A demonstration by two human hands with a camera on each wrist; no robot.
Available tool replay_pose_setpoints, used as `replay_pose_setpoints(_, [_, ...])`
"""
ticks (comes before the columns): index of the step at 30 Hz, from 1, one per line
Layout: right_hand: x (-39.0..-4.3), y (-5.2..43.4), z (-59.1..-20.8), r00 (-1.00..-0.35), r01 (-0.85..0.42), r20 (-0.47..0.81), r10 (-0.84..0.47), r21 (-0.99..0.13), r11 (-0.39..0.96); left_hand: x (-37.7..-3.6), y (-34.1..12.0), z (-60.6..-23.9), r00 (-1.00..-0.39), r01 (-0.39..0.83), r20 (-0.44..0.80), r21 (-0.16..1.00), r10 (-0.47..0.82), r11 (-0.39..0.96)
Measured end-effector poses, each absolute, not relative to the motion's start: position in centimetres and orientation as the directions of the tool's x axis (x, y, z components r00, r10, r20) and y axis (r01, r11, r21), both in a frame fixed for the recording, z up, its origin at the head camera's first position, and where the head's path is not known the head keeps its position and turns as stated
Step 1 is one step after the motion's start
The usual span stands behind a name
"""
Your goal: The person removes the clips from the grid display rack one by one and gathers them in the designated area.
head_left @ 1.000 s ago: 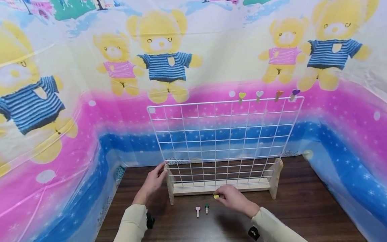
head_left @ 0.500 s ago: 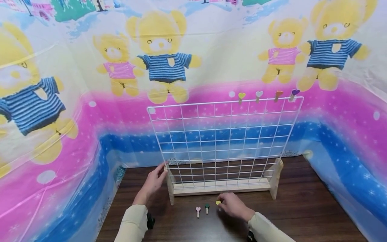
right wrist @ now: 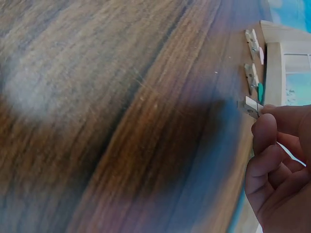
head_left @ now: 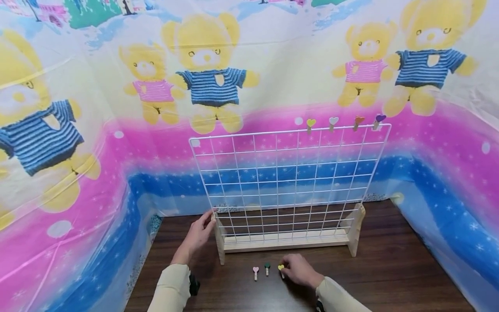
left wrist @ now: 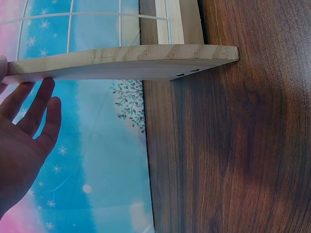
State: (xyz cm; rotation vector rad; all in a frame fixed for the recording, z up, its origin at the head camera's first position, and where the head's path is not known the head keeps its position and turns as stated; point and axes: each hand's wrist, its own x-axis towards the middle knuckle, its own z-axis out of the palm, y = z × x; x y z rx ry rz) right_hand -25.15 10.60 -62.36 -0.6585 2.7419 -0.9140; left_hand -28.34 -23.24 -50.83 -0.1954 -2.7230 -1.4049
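Three clips on table: small wooden clip with a yellow heart top (head_left: 280, 268), wooden clip with a green heart top (head_left: 267, 266) and wooden clip with a pink heart top (head_left: 255, 270) lie in a row on the dark wooden table (head_left: 390, 268), just in front of the rack
Right hand: right hand (head_left: 298, 271) pinches the yellow-heart clip between curled fingertips (right wrist: 265, 127), low at the table surface
Left hand: left hand (head_left: 198, 236), fingers straight and relaxed, rests against the left wooden foot (left wrist: 121, 62) of the rack
Rack: white wire grid panel in a pale wooden base (head_left: 286, 182) stands upright
Rack's top wire: four heart-topped clips (head_left: 344, 121) sit clipped near its right end
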Motion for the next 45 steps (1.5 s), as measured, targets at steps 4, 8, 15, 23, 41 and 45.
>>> replay_pose_setpoints(4, [-25.1, 10.4, -62.8, -0.885, -0.359, -0.022, -0.464, -0.604, 0.712, -28.4, -23.2, -50.8, -0.99, 0.14, 0.12, 0.809, 0.073, 0.57])
replay_pose_setpoints(8, [-25.0, 10.3, -63.2, -0.882, -0.366, -0.01, -0.471, -0.614, 0.7, -28.5, -23.2, -51.0, -0.988, 0.156, 0.133, 0.8, 0.081, 0.58])
replay_pose_setpoints(15, [-25.0, 10.1, -63.5, -0.868, -0.43, 0.054, -0.493, -0.579, 0.693, -28.4, -23.3, -51.1, -0.987, 0.162, 0.136, 0.803, 0.087, 0.574])
replay_pose_setpoints(23, [-24.8, 10.1, -63.3, -0.869, -0.434, 0.053, -0.492, -0.559, 0.706, -28.4, -23.4, -51.0, -0.988, 0.157, 0.131, 0.801, 0.087, 0.578])
replay_pose_setpoints(41, [-25.1, 10.1, -63.6, -0.877, -0.417, 0.034, -0.479, -0.548, 0.725, -28.3, -23.4, -50.8, -0.989, 0.151, 0.127, 0.807, 0.082, 0.57])
replay_pose_setpoints(45, [-25.2, 10.0, -63.7, -0.879, -0.409, 0.017, -0.477, -0.542, 0.734, -28.3, -23.4, -50.8, -0.988, 0.151, 0.127, 0.807, 0.082, 0.57])
